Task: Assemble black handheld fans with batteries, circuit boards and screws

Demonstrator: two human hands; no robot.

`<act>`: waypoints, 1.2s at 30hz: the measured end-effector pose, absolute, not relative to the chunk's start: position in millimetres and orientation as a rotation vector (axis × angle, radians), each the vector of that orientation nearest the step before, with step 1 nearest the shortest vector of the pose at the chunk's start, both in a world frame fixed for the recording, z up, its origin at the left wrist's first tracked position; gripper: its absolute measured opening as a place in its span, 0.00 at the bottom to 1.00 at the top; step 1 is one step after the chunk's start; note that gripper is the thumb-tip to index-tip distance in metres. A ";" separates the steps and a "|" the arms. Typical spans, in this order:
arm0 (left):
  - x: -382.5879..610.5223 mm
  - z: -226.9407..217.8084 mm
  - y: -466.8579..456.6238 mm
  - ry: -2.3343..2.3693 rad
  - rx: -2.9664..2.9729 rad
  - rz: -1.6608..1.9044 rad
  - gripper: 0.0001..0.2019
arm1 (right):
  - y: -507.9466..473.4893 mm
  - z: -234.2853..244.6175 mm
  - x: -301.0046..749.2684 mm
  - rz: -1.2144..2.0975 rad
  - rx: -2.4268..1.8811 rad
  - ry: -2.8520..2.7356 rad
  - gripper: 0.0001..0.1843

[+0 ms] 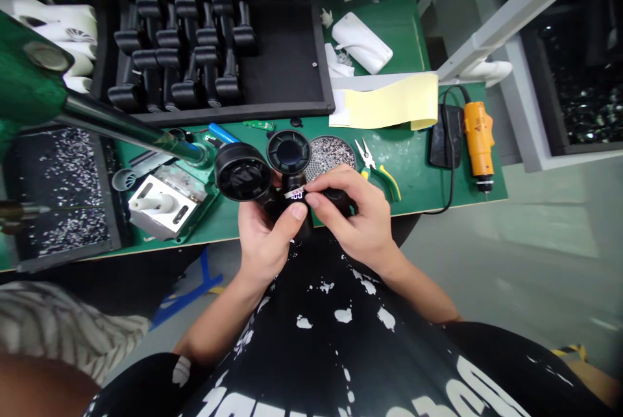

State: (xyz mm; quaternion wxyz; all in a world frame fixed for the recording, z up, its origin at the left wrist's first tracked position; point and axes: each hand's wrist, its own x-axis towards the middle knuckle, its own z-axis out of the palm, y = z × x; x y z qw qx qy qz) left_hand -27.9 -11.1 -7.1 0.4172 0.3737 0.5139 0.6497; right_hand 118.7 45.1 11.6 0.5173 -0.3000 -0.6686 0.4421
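My left hand (263, 242) is closed around a black handheld fan (289, 151), whose small lit display reads about 100. A second black fan (242, 174), with a wider round head, leans beside it at the same hand; how it is gripped is partly hidden. My right hand (360, 213) pinches a small pale strip (294, 192) between thumb and forefinger, right at the display. Under the curled right fingers shows a dark rounded piece (339, 199), mostly covered.
A black tray (287, 47) holds several black fans. Nearby lie a dish of screws (335, 148), pliers (374, 164), a yellow paper strip (389, 102), an orange electric screwdriver (477, 141) and a white block fixture (163, 206). A green machine with a steel column (131, 122) stands left.
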 end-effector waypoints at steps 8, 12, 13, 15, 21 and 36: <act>-25.8 -10.6 -10.3 1.245 0.924 1.595 0.20 | 44.3 9.3 124.8 1.108 -0.790 -1.634 0.12; -25.0 -10.9 -10.7 1.205 0.897 1.593 0.20 | 44.9 7.6 127.2 1.126 -0.796 -1.633 0.12; -24.6 -10.7 -10.7 1.204 0.896 1.596 0.20 | 45.0 7.6 127.7 1.130 -0.796 -1.633 0.12; -23.5 -10.5 -10.7 1.211 0.894 1.601 0.20 | 44.5 7.6 128.2 1.137 -0.810 -1.637 0.11; -21.9 -13.4 -15.0 1.276 0.821 1.538 0.21 | 42.5 0.5 129.1 1.376 -0.889 -1.498 0.18; -54.5 -11.9 -22.9 1.619 0.920 1.188 0.36 | 146.5 48.6 132.7 1.593 -1.004 -2.256 0.22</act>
